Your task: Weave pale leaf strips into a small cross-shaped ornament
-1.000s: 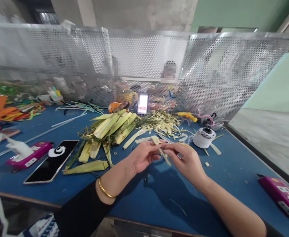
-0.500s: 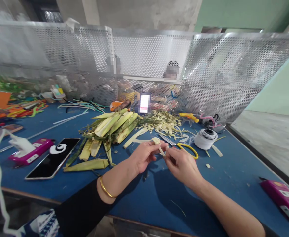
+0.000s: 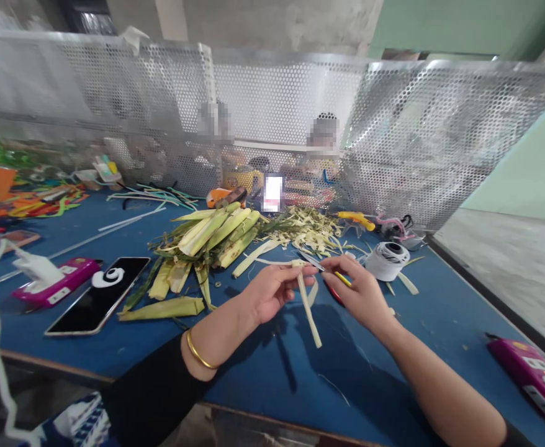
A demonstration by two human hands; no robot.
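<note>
Pinched between the thumb and fingers of my left hand (image 3: 269, 290) is a pale corn husk strip (image 3: 308, 313), knotted or folded at its top. Its ends hang down over the blue table. My right hand (image 3: 360, 290) is closed around the handles of a pair of scissors (image 3: 344, 279), yellow and red, with the blades pointing to the far left. Just beyond my right hand stands a spool of white thread (image 3: 388, 261). Behind my left hand lies a heap of green-yellow corn husks (image 3: 221, 233), and shredded husk pieces (image 3: 307, 231) are piled beside it.
To the left lie a black phone (image 3: 98, 301) and a magenta power strip (image 3: 58, 282) with a white plug. Another magenta device (image 3: 531, 375) rests at the right edge. A yellow glue gun (image 3: 356, 219) lies at the back, before a perforated metal screen (image 3: 282, 99) with people behind it.
My right hand has let go of the husk strip and moved right onto the scissors, taking hold of their handles. The strip's ends now hang freely from my left hand.
</note>
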